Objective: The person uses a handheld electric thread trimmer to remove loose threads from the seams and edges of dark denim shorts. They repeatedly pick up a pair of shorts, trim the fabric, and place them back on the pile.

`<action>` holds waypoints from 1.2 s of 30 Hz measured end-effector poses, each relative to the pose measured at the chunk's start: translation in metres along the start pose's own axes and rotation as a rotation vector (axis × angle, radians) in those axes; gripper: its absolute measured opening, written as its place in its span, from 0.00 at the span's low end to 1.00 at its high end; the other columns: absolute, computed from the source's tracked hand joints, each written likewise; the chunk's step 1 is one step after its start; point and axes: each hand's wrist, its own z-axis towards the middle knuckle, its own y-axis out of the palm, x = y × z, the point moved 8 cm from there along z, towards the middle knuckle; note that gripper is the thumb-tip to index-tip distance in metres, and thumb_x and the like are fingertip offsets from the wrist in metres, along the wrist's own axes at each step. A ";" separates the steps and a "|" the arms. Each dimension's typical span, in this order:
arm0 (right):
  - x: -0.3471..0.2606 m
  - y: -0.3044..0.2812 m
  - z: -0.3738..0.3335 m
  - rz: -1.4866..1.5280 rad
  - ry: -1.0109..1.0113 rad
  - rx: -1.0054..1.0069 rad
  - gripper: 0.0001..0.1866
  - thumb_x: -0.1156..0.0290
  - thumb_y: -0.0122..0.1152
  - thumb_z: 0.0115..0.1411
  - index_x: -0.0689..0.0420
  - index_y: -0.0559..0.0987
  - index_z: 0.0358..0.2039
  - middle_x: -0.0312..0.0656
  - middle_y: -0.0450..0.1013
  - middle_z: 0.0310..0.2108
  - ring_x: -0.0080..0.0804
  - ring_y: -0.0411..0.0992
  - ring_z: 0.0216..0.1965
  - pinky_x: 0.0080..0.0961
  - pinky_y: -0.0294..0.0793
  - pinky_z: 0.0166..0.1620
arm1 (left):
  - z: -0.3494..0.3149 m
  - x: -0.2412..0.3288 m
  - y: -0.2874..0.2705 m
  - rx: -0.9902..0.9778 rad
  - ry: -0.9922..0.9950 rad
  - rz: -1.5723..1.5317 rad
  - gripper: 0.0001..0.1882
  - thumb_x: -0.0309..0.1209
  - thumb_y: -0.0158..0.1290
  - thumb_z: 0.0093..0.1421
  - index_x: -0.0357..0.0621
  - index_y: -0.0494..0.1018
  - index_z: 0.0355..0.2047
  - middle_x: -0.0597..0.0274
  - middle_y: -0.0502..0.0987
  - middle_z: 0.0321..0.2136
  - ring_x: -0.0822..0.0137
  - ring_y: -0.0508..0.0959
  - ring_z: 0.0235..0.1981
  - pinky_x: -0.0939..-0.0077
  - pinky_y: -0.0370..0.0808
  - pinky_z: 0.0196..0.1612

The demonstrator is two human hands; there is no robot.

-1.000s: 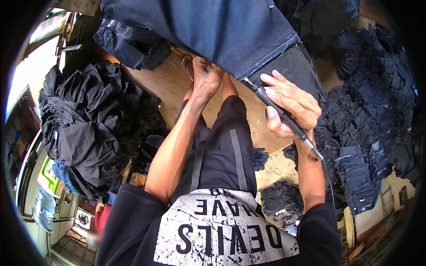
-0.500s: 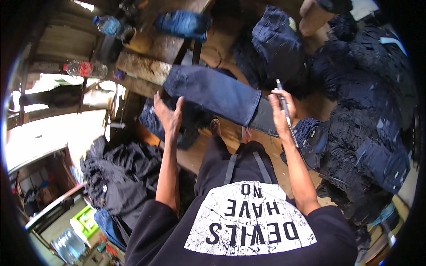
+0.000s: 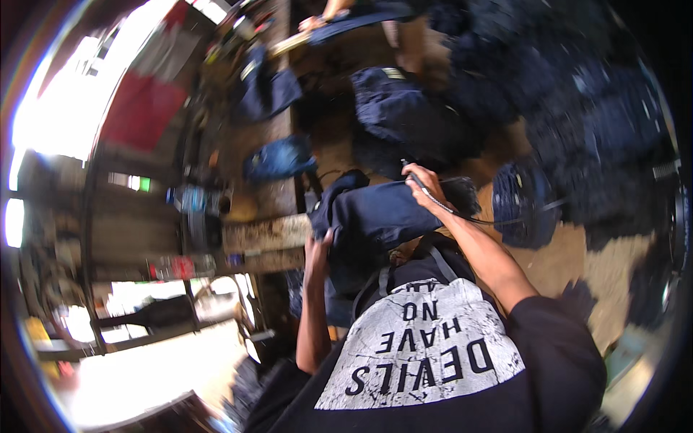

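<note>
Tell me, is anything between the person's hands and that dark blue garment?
Nothing visible. The left hand grips the near end of the dark blue garment directly. The right hand rests on its top edge and also holds a thin dark tool, so that tool lies against the cloth there.

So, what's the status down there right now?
Left hand grips dark blue garment. Right hand holds thin dark tool against it. Piles of dark clothes beyond.
</note>
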 end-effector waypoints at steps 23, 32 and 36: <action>0.101 -0.395 -0.247 -0.488 0.194 0.542 0.07 0.76 0.64 0.71 0.64 0.83 0.46 0.49 0.82 0.40 0.45 0.81 0.43 0.39 0.80 0.51 | -0.080 -0.103 0.513 -0.667 0.016 0.238 0.12 0.33 0.59 0.64 0.40 0.80 0.44 0.51 0.83 0.45 0.57 0.80 0.44 0.67 0.77 0.49; 0.048 -0.168 -0.291 -0.305 0.237 0.003 0.15 0.74 0.75 0.65 0.63 0.83 0.50 0.49 0.83 0.46 0.48 0.82 0.50 0.44 0.78 0.58 | -0.106 -0.104 0.217 0.240 0.449 0.456 0.14 0.36 0.65 0.65 0.38 0.82 0.42 0.42 0.83 0.40 0.35 0.83 0.43 0.50 0.80 0.47; 0.032 -0.137 -0.298 -0.249 0.235 0.030 0.13 0.74 0.73 0.68 0.63 0.81 0.49 0.44 0.81 0.46 0.40 0.79 0.49 0.38 0.77 0.59 | -0.167 -0.161 0.152 0.015 0.666 0.584 0.22 0.22 0.64 0.49 0.44 0.74 0.45 0.52 0.71 0.41 0.40 0.80 0.46 0.50 0.79 0.42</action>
